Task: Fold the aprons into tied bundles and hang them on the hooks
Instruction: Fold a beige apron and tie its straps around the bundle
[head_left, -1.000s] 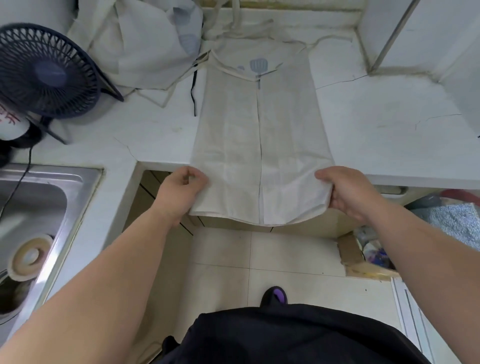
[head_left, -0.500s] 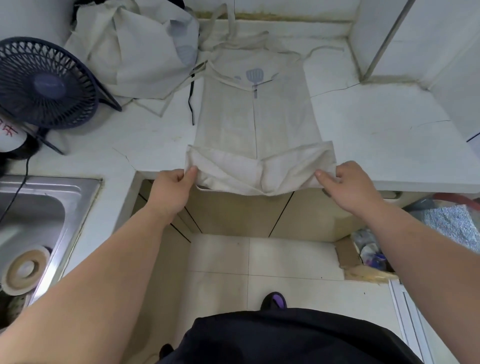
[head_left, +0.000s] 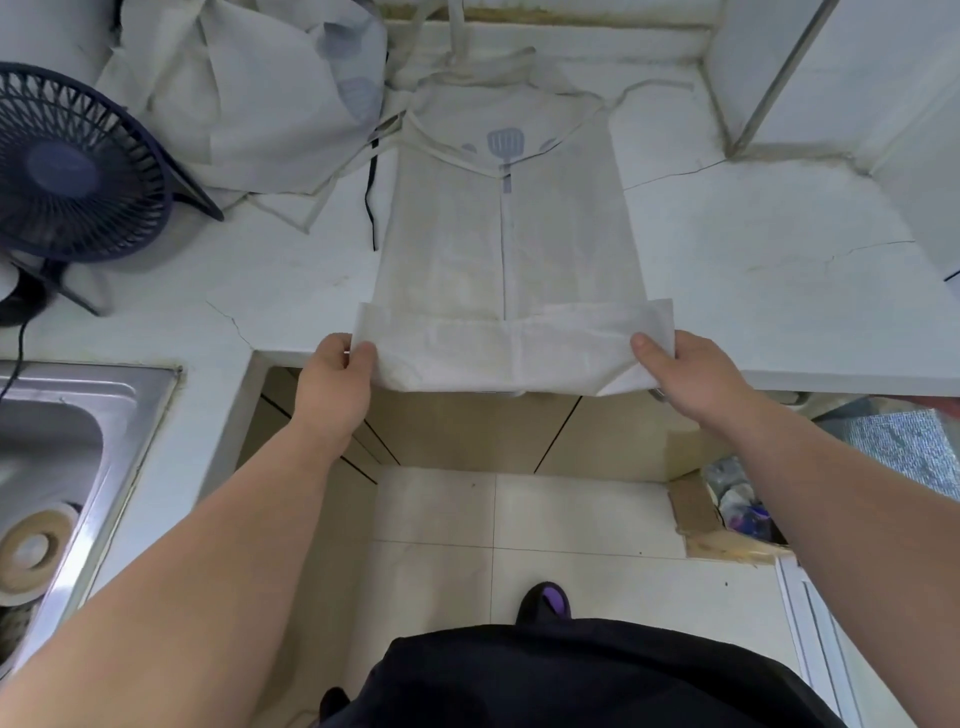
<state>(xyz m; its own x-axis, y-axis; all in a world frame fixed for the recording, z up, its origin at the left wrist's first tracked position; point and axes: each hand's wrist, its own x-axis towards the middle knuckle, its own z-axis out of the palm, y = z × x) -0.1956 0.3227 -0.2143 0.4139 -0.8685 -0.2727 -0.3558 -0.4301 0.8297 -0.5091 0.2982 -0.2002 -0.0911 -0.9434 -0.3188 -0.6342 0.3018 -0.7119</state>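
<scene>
**1st fold in: apron (head_left: 509, 249) hem turned up at desk (head_left: 779, 312) edge.**
Frame centre: L hand (head_left: 332, 379) and R hand (head_left: 691, 374) each pinch one end of the folded band, grip clamped on cloth, thumbs on top. Hem hung off the edge 1 s ago and is now doubled, so bundling looks begun. Rest of the apron lies flat beyond, bib toward frame top; 2nd apron (head_left: 260, 104) heaped upper left.

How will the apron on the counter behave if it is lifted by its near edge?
Probably floppy: the apron lies flat and its near end is doubled over in a soft band. Likely light, since the left hand and right hand hold that band with only a pinch at each corner. The middle may sag between them.
</scene>
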